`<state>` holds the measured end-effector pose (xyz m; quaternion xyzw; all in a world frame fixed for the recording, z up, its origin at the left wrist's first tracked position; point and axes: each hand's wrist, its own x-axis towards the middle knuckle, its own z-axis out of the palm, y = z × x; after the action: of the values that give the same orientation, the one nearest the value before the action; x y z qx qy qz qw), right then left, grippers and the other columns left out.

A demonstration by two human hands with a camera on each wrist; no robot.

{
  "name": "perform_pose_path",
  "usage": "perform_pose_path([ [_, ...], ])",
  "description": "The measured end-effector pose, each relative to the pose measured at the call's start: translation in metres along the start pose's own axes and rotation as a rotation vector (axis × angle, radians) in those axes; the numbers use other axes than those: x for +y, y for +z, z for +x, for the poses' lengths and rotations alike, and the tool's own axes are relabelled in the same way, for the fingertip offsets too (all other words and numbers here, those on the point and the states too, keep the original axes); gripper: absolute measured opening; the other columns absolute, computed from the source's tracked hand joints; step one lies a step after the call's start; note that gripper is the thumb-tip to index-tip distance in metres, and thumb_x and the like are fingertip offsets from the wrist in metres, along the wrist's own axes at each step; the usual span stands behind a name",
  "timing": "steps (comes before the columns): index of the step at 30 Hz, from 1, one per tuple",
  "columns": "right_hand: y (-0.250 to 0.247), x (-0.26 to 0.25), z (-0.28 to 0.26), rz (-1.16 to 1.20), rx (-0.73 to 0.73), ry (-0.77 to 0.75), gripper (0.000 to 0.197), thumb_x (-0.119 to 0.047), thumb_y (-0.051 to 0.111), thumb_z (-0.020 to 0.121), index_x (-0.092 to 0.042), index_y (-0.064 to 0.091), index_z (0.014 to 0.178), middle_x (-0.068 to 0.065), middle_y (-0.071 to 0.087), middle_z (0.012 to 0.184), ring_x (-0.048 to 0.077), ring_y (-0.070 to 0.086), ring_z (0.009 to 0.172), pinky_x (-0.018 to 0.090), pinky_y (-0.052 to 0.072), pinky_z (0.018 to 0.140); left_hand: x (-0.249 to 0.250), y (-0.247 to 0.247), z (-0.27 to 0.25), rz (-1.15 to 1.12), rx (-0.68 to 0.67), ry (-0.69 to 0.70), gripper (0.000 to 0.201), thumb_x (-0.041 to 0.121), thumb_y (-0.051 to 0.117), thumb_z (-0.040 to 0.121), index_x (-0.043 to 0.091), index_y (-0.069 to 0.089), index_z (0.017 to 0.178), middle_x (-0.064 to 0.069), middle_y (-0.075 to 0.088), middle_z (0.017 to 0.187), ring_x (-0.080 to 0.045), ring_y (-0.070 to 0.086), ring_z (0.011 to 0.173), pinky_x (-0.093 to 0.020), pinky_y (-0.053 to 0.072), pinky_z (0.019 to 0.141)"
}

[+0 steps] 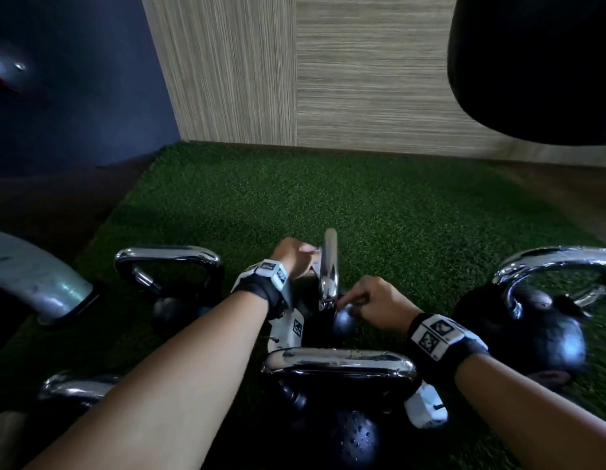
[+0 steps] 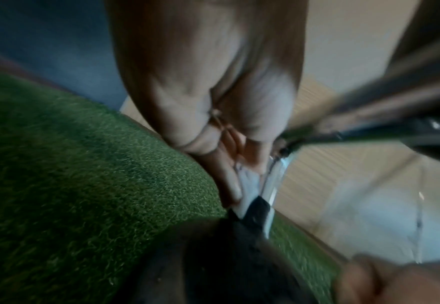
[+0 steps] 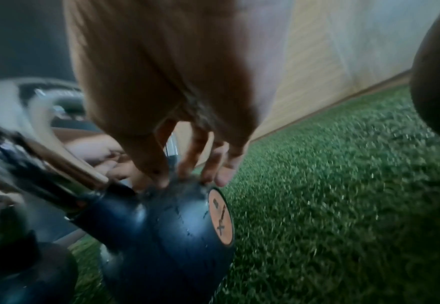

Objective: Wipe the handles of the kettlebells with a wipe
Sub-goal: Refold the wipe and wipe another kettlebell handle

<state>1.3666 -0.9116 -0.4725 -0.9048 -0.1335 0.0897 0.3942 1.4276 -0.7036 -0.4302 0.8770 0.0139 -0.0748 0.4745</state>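
Observation:
Several black kettlebells with chrome handles stand on green turf (image 1: 328, 198). The middle kettlebell (image 1: 344, 322) shows its handle (image 1: 329, 266) edge-on. My left hand (image 1: 294, 257) pinches a white wipe (image 1: 311, 254) against the far left side of that handle. The left wrist view shows the wipe (image 2: 247, 185) between my fingers (image 2: 229, 181) and the chrome handle (image 2: 273, 181). My right hand (image 1: 369, 298) rests its fingertips (image 3: 187, 170) on the round black body (image 3: 167, 216), just above its orange label (image 3: 221, 218).
Other kettlebells stand close by: left (image 1: 169, 262), front (image 1: 338, 361), right (image 1: 549, 266) and lower left (image 1: 74, 388). A grey metal tube (image 1: 40, 283) lies at the left edge. A black bag (image 1: 538, 62) hangs at upper right. A wood-look wall (image 1: 328, 79) bounds the turf.

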Motion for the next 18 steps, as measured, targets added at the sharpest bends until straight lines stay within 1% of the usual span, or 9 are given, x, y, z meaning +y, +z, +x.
perform_pose_path([
  [2,0.003,-0.003,0.004,0.051,0.058,0.012,0.022,-0.023,0.084,0.078,-0.042,0.073,0.081,-0.015,0.072,0.082,-0.005,0.065,0.074,0.025,0.050,0.075,-0.005,0.000,-0.003,-0.103,-0.064,0.000,0.029,0.006,0.069,0.094,-0.002,0.068,0.122,-0.015,0.072,0.119,-0.025,0.075,0.094,-0.032,0.063,0.083],
  [3,0.006,0.001,0.009,0.095,0.075,0.034,0.029,-0.042,0.087,0.070,-0.038,0.072,0.094,-0.013,0.074,0.090,-0.002,0.067,0.082,0.026,0.052,0.080,-0.006,0.001,-0.006,-0.107,-0.085,0.013,0.030,0.003,0.068,0.094,-0.005,0.067,0.122,-0.016,0.072,0.118,-0.022,0.074,0.092,-0.027,0.063,0.079],
  [4,0.008,0.002,0.013,0.112,0.088,0.040,0.055,-0.059,0.086,0.060,-0.037,0.069,0.108,-0.012,0.074,0.101,0.004,0.069,0.093,0.030,0.054,0.086,-0.009,0.002,-0.008,-0.098,-0.084,0.023,0.030,0.000,0.067,0.094,-0.008,0.066,0.123,-0.018,0.072,0.116,-0.022,0.073,0.091,-0.024,0.063,0.075],
  [6,0.010,0.002,0.019,0.131,0.011,0.052,0.080,-0.072,0.082,0.055,-0.038,0.065,0.125,-0.009,0.074,0.113,0.011,0.070,0.104,0.036,0.056,0.093,-0.006,0.003,-0.006,-0.150,-0.065,0.014,0.026,-0.007,0.066,0.092,-0.011,0.067,0.118,-0.024,0.071,0.115,-0.028,0.071,0.095,-0.027,0.063,0.074],
  [9,0.011,0.003,0.019,0.227,-0.052,0.075,0.051,-0.040,0.080,0.084,-0.030,0.066,0.132,-0.007,0.075,0.101,-0.003,0.069,0.080,0.018,0.057,0.073,0.007,0.001,-0.001,-0.308,0.030,-0.008,0.008,-0.001,0.069,0.090,0.000,0.075,0.095,-0.024,0.074,0.107,-0.033,0.074,0.097,-0.048,0.062,0.087],
  [11,0.015,0.009,0.020,0.267,-0.019,0.057,0.051,-0.027,0.076,0.089,-0.024,0.063,0.137,-0.008,0.073,0.097,-0.010,0.064,0.069,0.008,0.048,0.063,0.014,-0.001,-0.001,-0.315,0.092,0.065,0.008,0.013,0.077,0.088,0.010,0.079,0.095,-0.013,0.078,0.089,-0.020,0.077,0.085,-0.039,0.064,0.079],
  [13,0.017,0.011,0.019,0.294,0.000,0.054,0.052,-0.025,0.075,0.089,-0.024,0.061,0.140,-0.009,0.072,0.098,-0.012,0.063,0.071,0.006,0.046,0.063,0.019,0.000,-0.003,-0.364,0.078,0.043,0.013,0.013,0.076,0.090,0.009,0.077,0.103,-0.009,0.077,0.085,-0.012,0.076,0.080,-0.031,0.063,0.074],
  [16,0.016,0.008,0.015,0.313,-0.023,0.054,0.049,-0.027,0.074,0.091,-0.028,0.061,0.137,-0.015,0.070,0.089,-0.016,0.062,0.065,0.004,0.044,0.059,0.023,-0.002,-0.008,-0.461,0.006,-0.075,0.020,-0.002,0.068,0.092,-0.005,0.068,0.112,-0.023,0.071,0.113,-0.031,0.072,0.105,-0.044,0.060,0.090],
  [18,0.015,0.007,0.013,0.319,-0.008,0.045,0.046,-0.027,0.075,0.090,-0.028,0.063,0.135,-0.015,0.069,0.086,-0.015,0.062,0.063,0.005,0.044,0.058,0.023,-0.005,-0.009,-0.484,-0.002,-0.036,0.020,-0.003,0.068,0.092,-0.006,0.069,0.112,-0.021,0.072,0.106,-0.029,0.073,0.098,-0.036,0.063,0.081],
])
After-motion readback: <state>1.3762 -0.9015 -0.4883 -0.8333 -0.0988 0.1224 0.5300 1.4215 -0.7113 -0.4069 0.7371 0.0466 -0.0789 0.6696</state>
